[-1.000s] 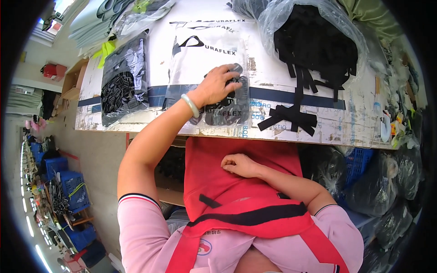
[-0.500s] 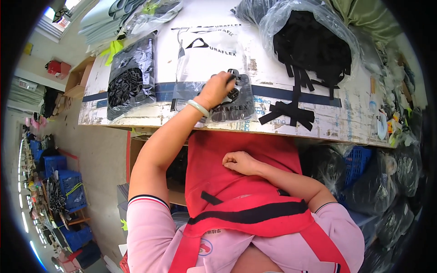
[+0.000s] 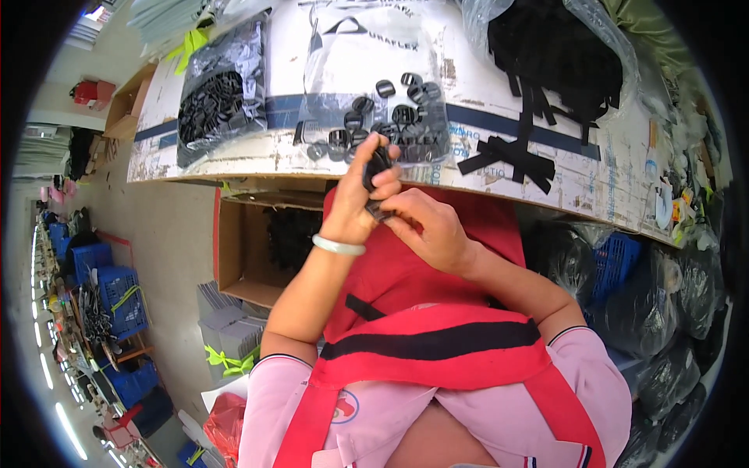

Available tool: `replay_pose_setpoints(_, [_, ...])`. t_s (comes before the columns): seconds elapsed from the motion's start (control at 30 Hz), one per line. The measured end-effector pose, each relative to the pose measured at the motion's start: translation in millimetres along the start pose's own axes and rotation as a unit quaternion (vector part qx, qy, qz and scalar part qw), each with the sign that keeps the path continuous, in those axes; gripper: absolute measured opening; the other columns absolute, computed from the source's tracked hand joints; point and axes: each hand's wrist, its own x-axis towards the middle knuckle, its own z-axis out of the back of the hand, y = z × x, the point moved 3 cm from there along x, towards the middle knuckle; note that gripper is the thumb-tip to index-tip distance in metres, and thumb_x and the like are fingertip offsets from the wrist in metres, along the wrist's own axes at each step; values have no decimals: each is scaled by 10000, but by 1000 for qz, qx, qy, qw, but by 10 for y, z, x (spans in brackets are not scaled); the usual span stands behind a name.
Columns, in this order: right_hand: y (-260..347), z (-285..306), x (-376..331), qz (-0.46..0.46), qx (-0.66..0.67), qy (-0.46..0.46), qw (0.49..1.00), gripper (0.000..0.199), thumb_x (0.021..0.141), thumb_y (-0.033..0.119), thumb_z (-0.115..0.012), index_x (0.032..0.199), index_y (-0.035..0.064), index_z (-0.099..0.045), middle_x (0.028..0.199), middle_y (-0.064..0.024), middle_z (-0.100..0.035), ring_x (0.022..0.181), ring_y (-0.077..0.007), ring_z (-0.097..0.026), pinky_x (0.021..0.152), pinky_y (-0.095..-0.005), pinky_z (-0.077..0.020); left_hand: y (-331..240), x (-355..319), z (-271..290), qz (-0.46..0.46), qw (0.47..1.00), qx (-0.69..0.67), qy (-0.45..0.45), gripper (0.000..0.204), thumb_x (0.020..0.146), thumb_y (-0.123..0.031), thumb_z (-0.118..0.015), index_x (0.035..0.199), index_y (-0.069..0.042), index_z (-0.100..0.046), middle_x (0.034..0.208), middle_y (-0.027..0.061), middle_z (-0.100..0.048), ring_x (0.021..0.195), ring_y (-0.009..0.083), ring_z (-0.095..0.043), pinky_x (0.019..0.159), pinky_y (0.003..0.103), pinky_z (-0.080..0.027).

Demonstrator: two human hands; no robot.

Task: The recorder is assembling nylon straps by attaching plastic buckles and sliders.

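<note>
The left hand (image 3: pixel 351 204) gripped black plastic buckles (image 3: pixel 377 165), the right hand (image 3: pixel 438 232) pinched one; overcrowded fingers risked spilling some.

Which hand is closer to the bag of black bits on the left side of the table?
Left. The left hand is to the right of the bag of black bits and nearer the body; the right hand is even farther right.

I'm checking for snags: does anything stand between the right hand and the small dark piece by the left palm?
Nothing visible does: the right hand touches the small dark piece with its fingertips, beside the palm of the left hand. The black buckles lie farther off, over the white table.
</note>
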Motion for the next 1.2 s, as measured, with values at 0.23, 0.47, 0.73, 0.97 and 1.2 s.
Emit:
replay_pose_setpoints(0.23, [65, -7, -280, -27, 58, 51, 997, 209, 833, -41, -673, 1020, 24, -604, 924, -70, -648, 665, -112, -603, 593, -238, -487, 383, -291, 370, -20, 997, 55, -44, 227, 1005, -296, -506, 1024, -75, -554, 940, 84, -588, 641, 175, -583, 431, 210, -415])
replay_pose_setpoints(0.47, [-250, 197, -351, -326, 267, 43, 906, 141, 943, 145, -615, 969, 6, -615, 798, -25, -618, 619, -63, -548, 554, -212, -455, 567, -719, 600, 28, 962, 269, -29, 358, 988, -308, -541, 1212, -29, -545, 1006, 134, -633, 685, 195, -661, 415, 204, -412])
replay_pose_setpoints(0.73, [-378, 68, -499, -383, 294, 133, 866, 214, 993, 202, -541, 983, 3, -620, 779, -18, -621, 619, -57, -567, 549, -211, -478, 702, -758, 962, 116, 992, 14, -44, 444, 1001, -363, -477, 1225, 17, -530, 883, 152, -646, 784, 294, -692, 402, 223, -435])
replay_pose_setpoints(0.97, [-523, 128, -493, -342, 252, 127, 896, 239, 994, 230, -539, 973, 20, -649, 747, 14, -608, 644, -47, -545, 582, -216, -466, 728, -741, 816, 118, 976, 182, -18, 396, 980, -263, -526, 1234, 41, -528, 964, 154, -629, 889, 335, -694, 540, 314, -619])
replay_pose_setpoints(1.2, [-524, 199, -464, -336, 269, 130, 893, 234, 990, 231, -546, 970, 24, -654, 729, 20, -596, 643, -42, -539, 584, -209, -457, 735, -725, 864, 111, 979, 165, -36, 417, 1006, -329, -480, 1204, 31, -548, 945, 150, -625, 839, 307, -698, 442, 260, -543])
